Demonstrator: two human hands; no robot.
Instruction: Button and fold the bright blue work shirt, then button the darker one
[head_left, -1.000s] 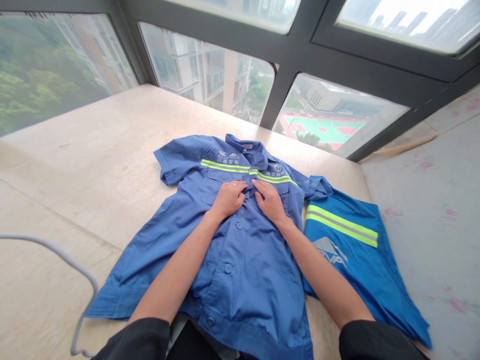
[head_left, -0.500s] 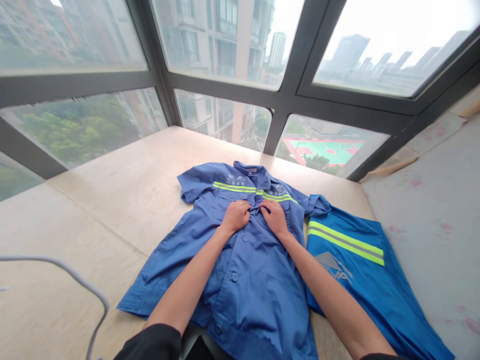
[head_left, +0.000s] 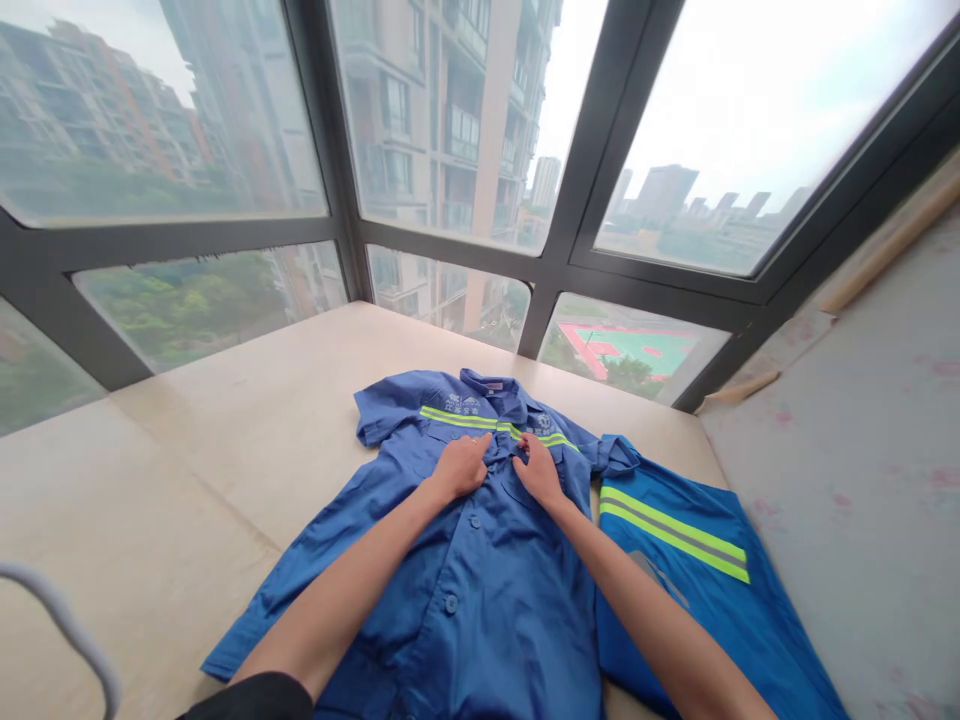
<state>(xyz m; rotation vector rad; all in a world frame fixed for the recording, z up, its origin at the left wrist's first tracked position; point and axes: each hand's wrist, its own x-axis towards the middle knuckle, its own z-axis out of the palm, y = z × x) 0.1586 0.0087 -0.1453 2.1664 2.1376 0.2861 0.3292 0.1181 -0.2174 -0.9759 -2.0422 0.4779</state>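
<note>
A blue short-sleeved work shirt [head_left: 480,570] lies spread front up, with a yellow-green reflective stripe across its chest and buttons down the front. Over its left-hand chest side, my left hand [head_left: 463,467] is closed on cloth at the front opening, its index finger stretched along the placket edge. On the other side of the opening, my right hand [head_left: 538,472] has its thumb and bent fingers apart, close to the edge just below the stripe. Any button between the hands is too small or hidden to make out.
A brighter blue garment [head_left: 675,600] with a similar stripe lies to the right, partly under the shirt's sleeve. A pale cable [head_left: 67,615] curves in at the lower left. Beyond the light-coloured surface [head_left: 202,480] stand framed windows, with a floral wall [head_left: 847,520] at right.
My view has tilted up, showing more window. The right hand's thumb and fingers have parted from their pinch at the opening; the left index finger now stretches out toward the stripe.
</note>
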